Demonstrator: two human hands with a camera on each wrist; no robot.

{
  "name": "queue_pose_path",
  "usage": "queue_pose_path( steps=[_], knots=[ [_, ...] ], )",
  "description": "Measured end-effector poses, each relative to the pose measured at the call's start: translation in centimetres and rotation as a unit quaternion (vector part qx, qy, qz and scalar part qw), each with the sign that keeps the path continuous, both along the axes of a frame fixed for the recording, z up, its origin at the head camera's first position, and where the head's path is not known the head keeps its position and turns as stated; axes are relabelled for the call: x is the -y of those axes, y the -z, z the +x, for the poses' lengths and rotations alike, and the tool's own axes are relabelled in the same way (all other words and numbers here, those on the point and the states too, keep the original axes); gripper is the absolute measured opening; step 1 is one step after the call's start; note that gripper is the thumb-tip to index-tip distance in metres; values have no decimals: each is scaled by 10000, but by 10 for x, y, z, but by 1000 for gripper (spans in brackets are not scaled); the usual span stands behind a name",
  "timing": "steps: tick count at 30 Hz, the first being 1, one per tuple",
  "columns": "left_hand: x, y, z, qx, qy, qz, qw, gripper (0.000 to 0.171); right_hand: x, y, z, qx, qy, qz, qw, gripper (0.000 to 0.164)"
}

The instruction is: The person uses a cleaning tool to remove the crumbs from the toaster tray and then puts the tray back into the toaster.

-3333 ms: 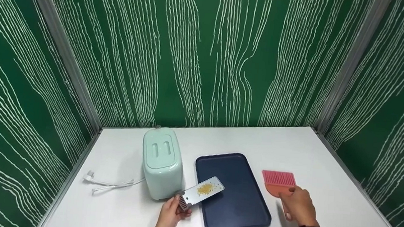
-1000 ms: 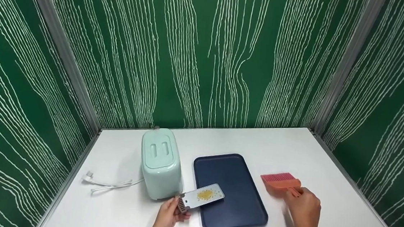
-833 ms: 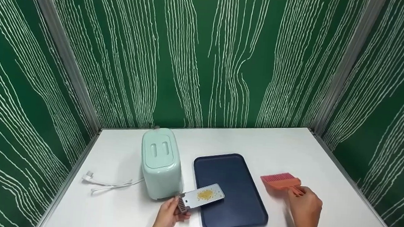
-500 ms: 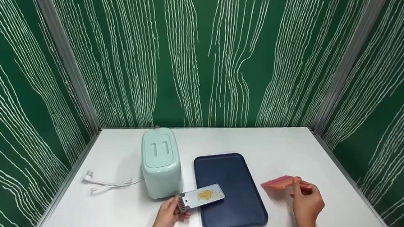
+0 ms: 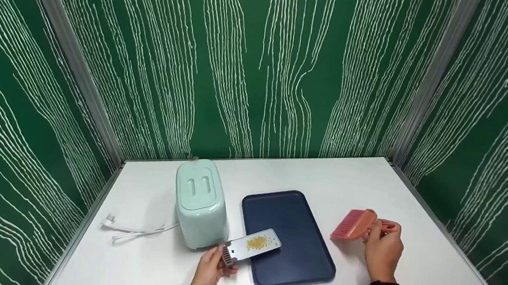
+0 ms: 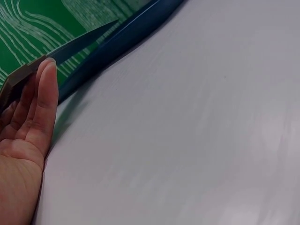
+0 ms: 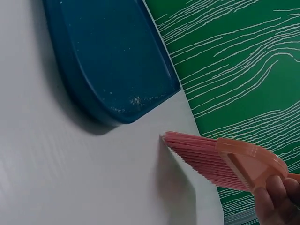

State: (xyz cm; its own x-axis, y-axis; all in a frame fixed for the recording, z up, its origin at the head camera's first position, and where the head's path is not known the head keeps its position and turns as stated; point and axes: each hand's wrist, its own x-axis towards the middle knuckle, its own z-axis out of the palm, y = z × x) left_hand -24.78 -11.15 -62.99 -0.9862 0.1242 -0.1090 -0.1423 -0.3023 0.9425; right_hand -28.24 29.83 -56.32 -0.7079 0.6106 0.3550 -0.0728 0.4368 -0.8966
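Note:
My left hand [image 5: 208, 270] pinches the grey slotted end of a crumb tray [image 5: 240, 250], a flat pale strip with yellow crumbs [image 5: 258, 242] on it. Its free end hangs over the dark blue tray [image 5: 289, 272]. In the left wrist view the crumb tray [image 6: 77, 46] appears edge-on above the fingers. Right of the blue tray, my right hand [image 5: 382, 252] grips the handle of a small orange brush [image 5: 360, 225] with pink bristles. The right wrist view has those bristles [image 7: 201, 157] angled down close over the white table, fingertips at the base of the brush head.
A mint green toaster [image 5: 203, 215] with a two-slot lid stands left of the blue tray, right beside the crumb tray's handle. Its white cord and plug [image 5: 138, 231] lie on the white table [image 5: 153, 270]. Green walls [image 5: 241, 69] with white lines enclose the table's back and sides.
The brush, flat with bristles pointing away earlier, has been lifted and turned so the bristles point left and down. The right hand's hold has shifted on the handle. The left hand and crumb tray barely moved.

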Motion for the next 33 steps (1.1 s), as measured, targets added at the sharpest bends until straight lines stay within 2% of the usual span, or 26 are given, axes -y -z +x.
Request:
queue_pose_path(
  steps=[4,7,9,12,16,21,28,33],
  knots=[
    [-1,-4,-1,84,-7,-84,9999,49,8,-13,0,-252,87,-376,9989,24],
    [0,-7,-3,153,-47,-182,9997,51,19,-25,-2,-318,-139,-954,9948,20],
    [-1,-9,-5,175,-72,-237,9995,51,29,-32,-3,-308,-509,-1478,9872,17],
    [-3,-11,-8,140,-55,-290,9995,51,47,-39,-5,-267,-1122,-2253,9674,18],
    [-11,-12,-15,34,27,-269,9996,51,77,-42,-7,-259,-1649,-2719,9477,19],
    [-20,-11,-23,0,84,-200,9998,49,119,-37,-7,-259,-1938,-2598,9457,17],
    [-24,-9,-26,31,95,-431,9990,47,157,-20,-17,-367,-2145,-2060,9541,19],
    [-25,-4,-26,8,166,-422,9990,45,169,-6,-18,-429,-2598,-1972,9444,20]
  ],
)
